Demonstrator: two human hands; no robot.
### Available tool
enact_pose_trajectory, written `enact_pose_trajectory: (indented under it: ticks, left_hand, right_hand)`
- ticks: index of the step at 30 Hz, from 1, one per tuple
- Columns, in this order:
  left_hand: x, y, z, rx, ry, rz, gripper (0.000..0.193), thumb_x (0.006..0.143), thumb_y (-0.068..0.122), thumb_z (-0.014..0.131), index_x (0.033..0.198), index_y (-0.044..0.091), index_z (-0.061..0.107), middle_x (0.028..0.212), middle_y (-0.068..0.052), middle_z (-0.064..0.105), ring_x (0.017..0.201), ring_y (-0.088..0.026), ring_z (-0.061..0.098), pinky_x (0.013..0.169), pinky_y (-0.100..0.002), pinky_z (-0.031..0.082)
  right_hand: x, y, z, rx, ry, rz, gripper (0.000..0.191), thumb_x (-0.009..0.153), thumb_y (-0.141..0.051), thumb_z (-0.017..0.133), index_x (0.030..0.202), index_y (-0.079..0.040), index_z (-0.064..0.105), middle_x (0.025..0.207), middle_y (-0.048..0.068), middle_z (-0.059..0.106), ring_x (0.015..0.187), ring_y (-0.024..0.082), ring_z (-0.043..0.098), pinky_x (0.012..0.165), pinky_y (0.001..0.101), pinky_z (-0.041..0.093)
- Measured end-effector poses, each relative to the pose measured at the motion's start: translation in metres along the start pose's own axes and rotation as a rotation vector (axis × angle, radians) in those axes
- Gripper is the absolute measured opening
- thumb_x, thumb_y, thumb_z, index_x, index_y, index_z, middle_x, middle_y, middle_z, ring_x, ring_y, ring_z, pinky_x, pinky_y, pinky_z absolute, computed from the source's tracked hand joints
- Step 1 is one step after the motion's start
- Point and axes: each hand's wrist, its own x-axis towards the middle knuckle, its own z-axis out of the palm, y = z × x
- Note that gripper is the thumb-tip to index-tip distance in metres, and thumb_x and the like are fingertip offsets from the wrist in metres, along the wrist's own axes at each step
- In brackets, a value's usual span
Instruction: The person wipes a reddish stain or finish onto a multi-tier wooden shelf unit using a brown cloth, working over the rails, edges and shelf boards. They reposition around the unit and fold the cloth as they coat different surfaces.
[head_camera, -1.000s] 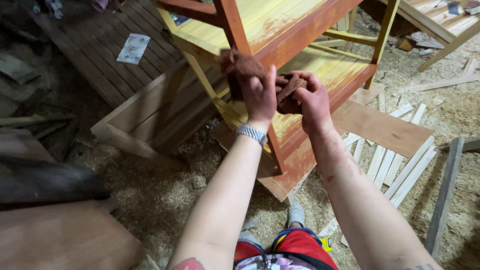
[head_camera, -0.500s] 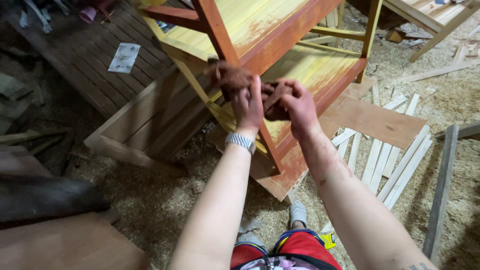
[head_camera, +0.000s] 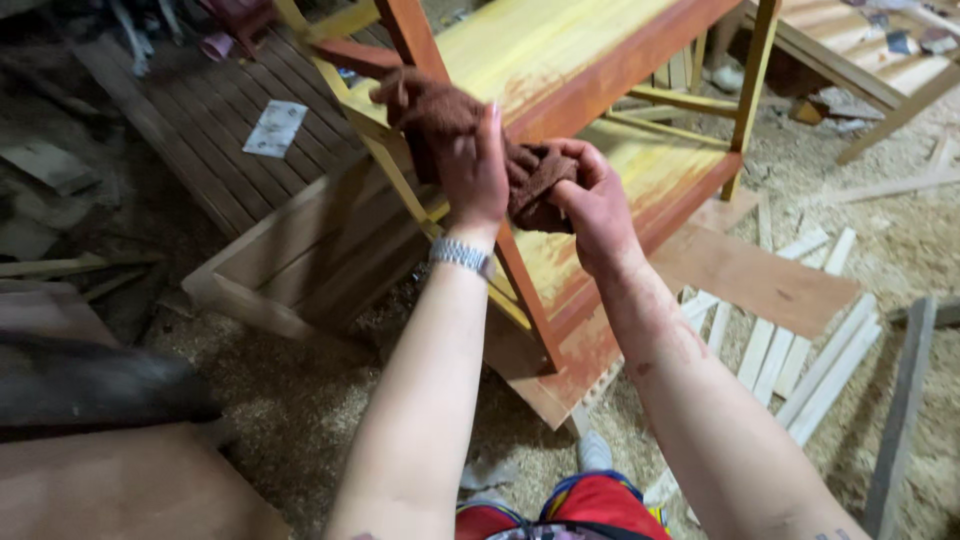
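Between the two raised hands, at the middle of the head view, a reddish-brown, stain-soaked cloth rag (head_camera: 470, 130) is stretched and bunched. The left hand (head_camera: 472, 165) is closed over the larger wad, its back to the camera, fingers pointing toward 12 o'clock and a silver metal watch band (head_camera: 462, 256) round the wrist. The right hand (head_camera: 590, 200) is curled shut around the other end of the same rag, which sticks out of the fist toward 10 o'clock. Both hands grip the cloth; neither is open. The rag's long axis runs roughly from 10 o'clock to 4 o'clock, a loose tail rising past the left hand toward 11 o'clock.

Just behind the cloth stands the red-stained front leg (head_camera: 525, 290) of a yellow wooden shelf frame with red-brown stained rails (head_camera: 600, 75). The leg slants from 11 o'clock down to 5 o'clock and passes between the wrists. The left hand lies nearer to it; whether rag and leg touch cannot be told. The stain covers the rails and leg, while the shelf boards are mostly bare yellow.

At 10 o'clock, well apart from the hands, a small white rectangular paper sheet (head_camera: 274, 128) with faint print lies flat on a dark slatted wooden pallet (head_camera: 200, 120). At 4 o'clock, pale loose wooden slats (head_camera: 800, 350) lie fanned on the sawdust-covered floor (head_camera: 300, 400), beside a flat brown board (head_camera: 760, 275).
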Motion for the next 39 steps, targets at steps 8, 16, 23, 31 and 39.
enact_pose_trajectory:
  ticks: [8, 16, 23, 31, 39]
  left_hand:
    - [-0.107, -0.044, 0.029, -0.007, -0.031, -0.336, 0.053, 0.101, 0.05, 0.054, 0.082, 0.005, 0.075, 0.078, -0.015, 0.076, 0.073, -0.027, 0.076, 0.071, -0.04, 0.058]
    - [-0.195, -0.065, 0.046, -0.293, -0.039, -0.366, 0.038, 0.102, 0.031, 0.056, 0.097, 0.001, 0.079, 0.091, -0.01, 0.082, 0.08, -0.018, 0.077, 0.073, -0.034, 0.059]
    - [-0.22, 0.008, 0.082, 0.03, -0.169, -0.55, 0.041, 0.094, 0.036, 0.066, 0.072, 0.001, 0.071, 0.067, -0.017, 0.069, 0.065, -0.025, 0.066, 0.067, -0.036, 0.049]
    - [-0.148, 0.075, 0.085, 0.226, 0.014, 0.066, 0.056, 0.106, 0.048, 0.036, 0.105, 0.002, 0.07, 0.122, -0.016, 0.064, 0.123, -0.033, 0.056, 0.112, -0.046, 0.037]
    - [-0.15, 0.074, 0.041, -0.082, 0.404, -0.071, 0.058, 0.104, 0.045, 0.037, 0.141, 0.003, 0.052, 0.139, -0.013, 0.056, 0.129, -0.028, 0.057, 0.108, -0.04, 0.044]
  right_hand:
    - [-0.021, 0.077, -0.064, -0.156, 0.117, 0.283, 0.037, 0.089, -0.016, 0.065, 0.124, -0.002, 0.065, 0.106, 0.007, 0.073, 0.089, 0.014, 0.069, 0.078, 0.0311, 0.059]
    - [-0.06, 0.115, -0.12, -0.161, 0.088, 0.503, 0.037, 0.088, -0.011, 0.063, 0.124, -0.001, 0.065, 0.103, 0.011, 0.073, 0.088, 0.021, 0.07, 0.076, 0.0352, 0.06]
    - [-0.066, 0.068, -0.154, 0.416, -0.052, 0.704, 0.06, 0.081, -0.035, 0.061, 0.139, -0.021, 0.058, 0.121, 0.007, 0.075, 0.11, 0.021, 0.073, 0.093, 0.038, 0.058]
    - [-0.034, 0.024, -0.103, 0.342, -0.235, 0.537, 0.051, 0.096, -0.032, 0.057, 0.138, -0.002, 0.058, 0.125, 0.013, 0.071, 0.112, 0.024, 0.067, 0.096, 0.0384, 0.054]
    - [-0.002, -0.035, -0.012, -0.612, -0.212, -0.441, 0.03, 0.08, -0.002, 0.065, 0.108, -0.008, 0.073, 0.121, 0.015, 0.07, 0.116, 0.028, 0.068, 0.098, 0.0367, 0.056]
